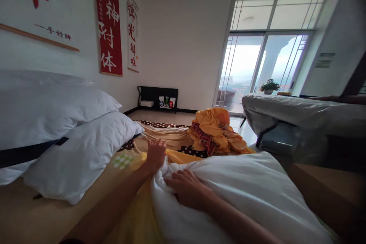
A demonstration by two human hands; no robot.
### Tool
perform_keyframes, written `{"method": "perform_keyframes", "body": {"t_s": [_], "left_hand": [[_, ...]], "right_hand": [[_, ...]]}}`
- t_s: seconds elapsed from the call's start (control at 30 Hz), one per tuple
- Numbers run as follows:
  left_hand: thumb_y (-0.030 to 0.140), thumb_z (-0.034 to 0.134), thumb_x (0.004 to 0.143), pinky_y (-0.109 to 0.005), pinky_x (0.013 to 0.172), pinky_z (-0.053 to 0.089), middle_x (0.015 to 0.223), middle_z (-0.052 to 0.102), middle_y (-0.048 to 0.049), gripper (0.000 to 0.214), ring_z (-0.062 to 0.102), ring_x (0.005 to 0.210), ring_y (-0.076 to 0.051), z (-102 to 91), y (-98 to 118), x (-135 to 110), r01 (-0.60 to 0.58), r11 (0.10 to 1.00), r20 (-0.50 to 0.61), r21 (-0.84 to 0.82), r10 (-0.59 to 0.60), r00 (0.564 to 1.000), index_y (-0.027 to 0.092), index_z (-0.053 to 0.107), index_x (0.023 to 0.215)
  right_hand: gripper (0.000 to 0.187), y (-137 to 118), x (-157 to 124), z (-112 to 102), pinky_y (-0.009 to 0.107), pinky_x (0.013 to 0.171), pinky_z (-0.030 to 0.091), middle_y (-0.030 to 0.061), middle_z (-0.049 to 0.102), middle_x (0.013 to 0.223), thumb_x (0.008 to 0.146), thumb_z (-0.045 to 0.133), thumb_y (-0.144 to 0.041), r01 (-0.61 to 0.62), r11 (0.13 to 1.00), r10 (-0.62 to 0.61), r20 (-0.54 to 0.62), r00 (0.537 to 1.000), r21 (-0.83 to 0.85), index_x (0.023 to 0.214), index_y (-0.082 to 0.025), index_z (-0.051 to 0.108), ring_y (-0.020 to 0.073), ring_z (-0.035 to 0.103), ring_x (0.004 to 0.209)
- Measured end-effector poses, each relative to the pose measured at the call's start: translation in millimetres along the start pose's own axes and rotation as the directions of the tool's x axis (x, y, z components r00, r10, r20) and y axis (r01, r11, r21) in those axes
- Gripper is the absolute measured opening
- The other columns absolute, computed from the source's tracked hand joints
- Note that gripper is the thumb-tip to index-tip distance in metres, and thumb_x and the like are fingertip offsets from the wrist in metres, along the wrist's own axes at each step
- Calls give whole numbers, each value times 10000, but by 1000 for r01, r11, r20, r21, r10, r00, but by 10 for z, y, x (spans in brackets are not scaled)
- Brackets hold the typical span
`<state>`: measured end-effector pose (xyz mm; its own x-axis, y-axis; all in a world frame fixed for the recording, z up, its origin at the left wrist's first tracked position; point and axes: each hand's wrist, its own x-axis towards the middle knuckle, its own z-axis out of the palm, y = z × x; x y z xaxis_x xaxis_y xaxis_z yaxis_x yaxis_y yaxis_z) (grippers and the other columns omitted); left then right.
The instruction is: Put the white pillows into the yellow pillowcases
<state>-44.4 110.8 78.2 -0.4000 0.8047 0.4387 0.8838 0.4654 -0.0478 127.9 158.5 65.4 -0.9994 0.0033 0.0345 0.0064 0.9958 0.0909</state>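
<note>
A white pillow (pixel 246 187) lies in front of me at the right, its near-left end bunched up. My right hand (pixel 190 190) is on that end, fingers curled into the white fabric. Just beyond the pillow's corner, my left hand (pixel 156 154) has its fingers bent over the edge of a yellow cloth (pixel 183 157). This cloth spreads beneath the pillow and runs toward me. My left fingertips are partly turned away, so the exact grip is hard to see.
Stacked white pillows (pixel 85 148) are at the left. A pile of orange-yellow cloth (pixel 213 127) with red plaid lies ahead on a patterned brown blanket (pixel 160 137). A covered table (pixel 286 106) stands at the right, near a brown box (pixel 328 187). A black shelf (pixel 148 93) is against the far wall.
</note>
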Motion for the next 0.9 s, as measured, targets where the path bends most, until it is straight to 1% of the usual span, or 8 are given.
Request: {"method": "perform_keyframes", "body": {"t_s": [0.07,0.17,0.27,0.37,0.5,0.6,0.77,0.9], "left_hand": [[75,469,763,-525,904,371,1082,615,-141,337,543,1064,-324,-69,105,35,30,999,-43,18,-29,999,139,607,1064],[67,487,733,-493,896,382,1064,624,-117,331,545,1044,-295,-192,207,24,-10,999,-66,45,13,998,157,614,1026],[72,513,730,-515,913,371,1090,610,-129,334,523,1079,-317,-303,196,-53,-54,995,-65,84,59,996,156,609,1038],[72,532,736,-520,914,388,1119,602,-138,332,533,1093,-333,-339,115,-155,-57,993,-27,102,60,998,144,606,1052],[129,520,804,-364,743,484,1045,631,-120,235,619,969,-275,-283,98,-213,-43,997,64,58,40,997,142,601,1024],[169,481,858,-327,702,488,1013,655,-107,210,652,899,-249,-245,231,-185,-18,1000,106,15,16,994,152,594,1034],[150,406,892,-328,752,487,1043,672,-85,272,659,933,-234,-156,487,-188,-49,997,152,-54,57,987,205,583,1091],[158,338,917,-360,702,490,951,686,-129,286,677,868,-274,3,387,-293,35,995,172,-92,-19,985,154,579,1070]], "right_hand": [[376,-69,19,17,428,840,456,119,619,1118,843,480,-190,27,998,-28,-11,1000,-54,1210,-196,561,290,574,1014],[454,-9,85,54,425,825,468,126,606,1181,828,490,-143,29,996,-32,-34,999,-84,1278,-199,518,293,575,1030],[511,196,174,97,412,815,471,108,625,1191,837,480,-136,-58,998,56,-65,996,-38,1339,-231,485,291,601,1021],[486,327,258,108,391,792,473,116,652,1156,882,415,-151,-163,987,162,-112,980,4,1361,-207,478,280,628,989],[350,182,319,84,330,799,462,86,678,1099,889,426,-168,-123,992,127,-140,982,34,1159,-217,642,231,626,999],[305,57,343,124,331,863,442,70,676,1105,891,467,-191,-44,998,48,-140,989,36,1107,-249,675,220,598,1048],[329,270,444,177,397,948,415,210,628,1162,907,427,-136,-175,984,176,-148,973,22,1135,-79,656,274,567,1105],[318,344,258,29,393,962,434,183,633,1164,921,438,-180,-239,971,239,-169,956,20,1149,-94,642,267,563,1125]]}}
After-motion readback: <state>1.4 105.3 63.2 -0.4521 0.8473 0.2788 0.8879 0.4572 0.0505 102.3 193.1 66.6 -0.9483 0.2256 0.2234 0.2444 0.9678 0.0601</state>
